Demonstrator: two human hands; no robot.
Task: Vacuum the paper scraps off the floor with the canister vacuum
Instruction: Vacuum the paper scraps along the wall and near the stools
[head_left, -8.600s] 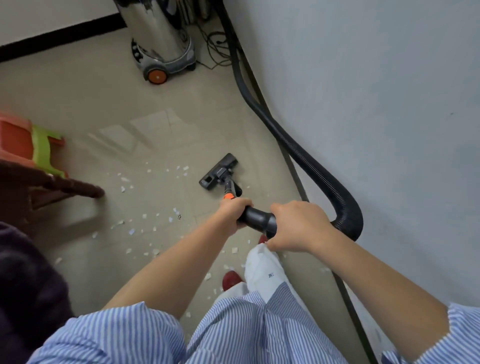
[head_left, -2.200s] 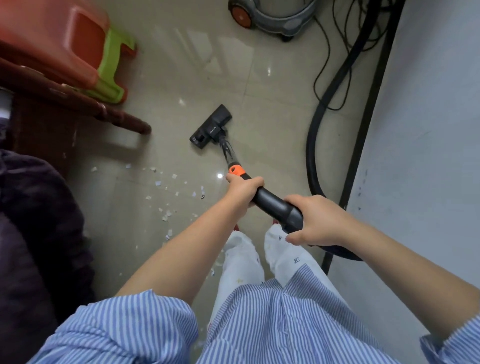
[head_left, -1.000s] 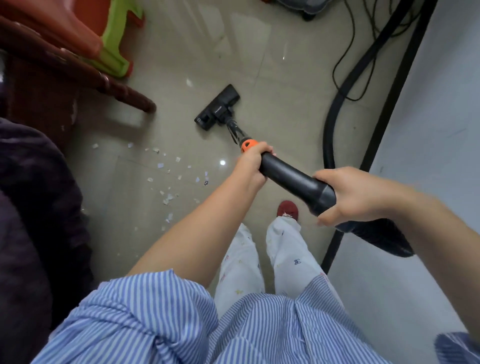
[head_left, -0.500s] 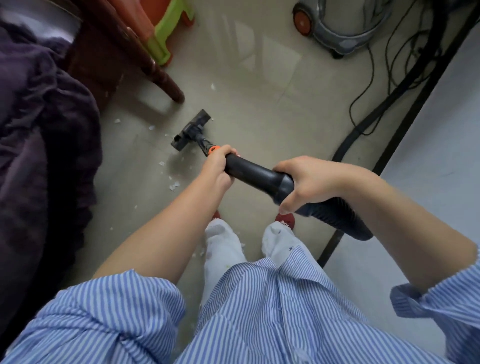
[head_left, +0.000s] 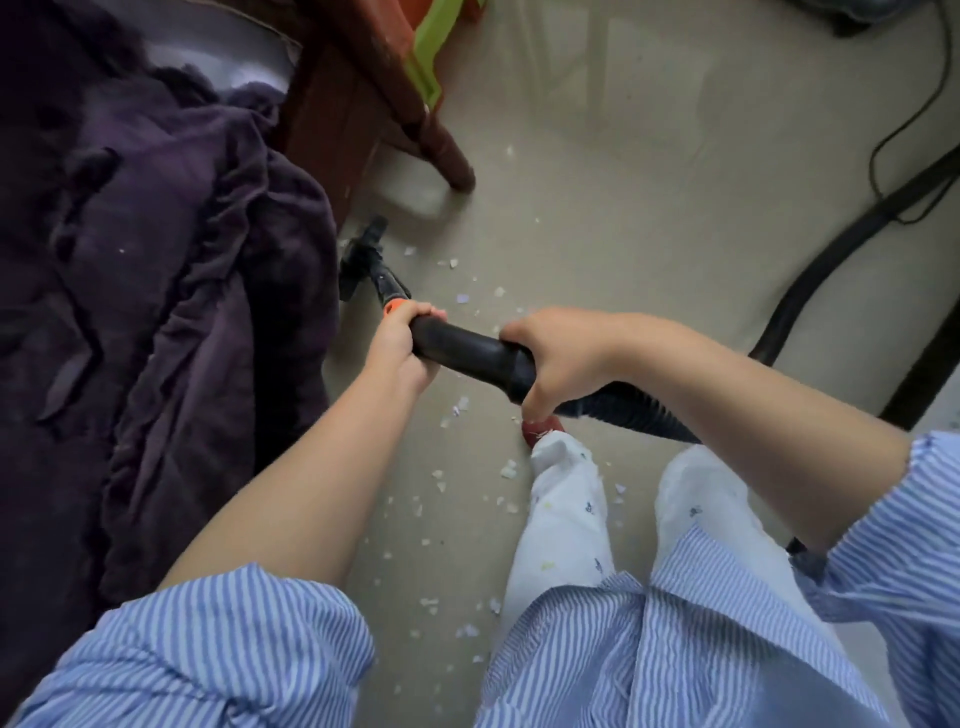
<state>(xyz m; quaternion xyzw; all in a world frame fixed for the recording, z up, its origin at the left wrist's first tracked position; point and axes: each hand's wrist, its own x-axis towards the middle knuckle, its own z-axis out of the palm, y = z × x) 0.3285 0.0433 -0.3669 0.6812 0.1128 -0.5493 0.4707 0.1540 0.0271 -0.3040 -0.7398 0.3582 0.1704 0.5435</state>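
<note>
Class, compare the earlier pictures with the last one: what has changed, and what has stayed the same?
The floor head has swung from the open floor left to the edge of the purple cloth, by the wooden leg. Scraps remain near the feet. Left hand and right hand still grip the handle.

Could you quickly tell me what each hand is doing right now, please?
Left hand: gripping the vacuum wand just below its orange collar.
Right hand: gripping the wand's upper end, by the hose.
</note>
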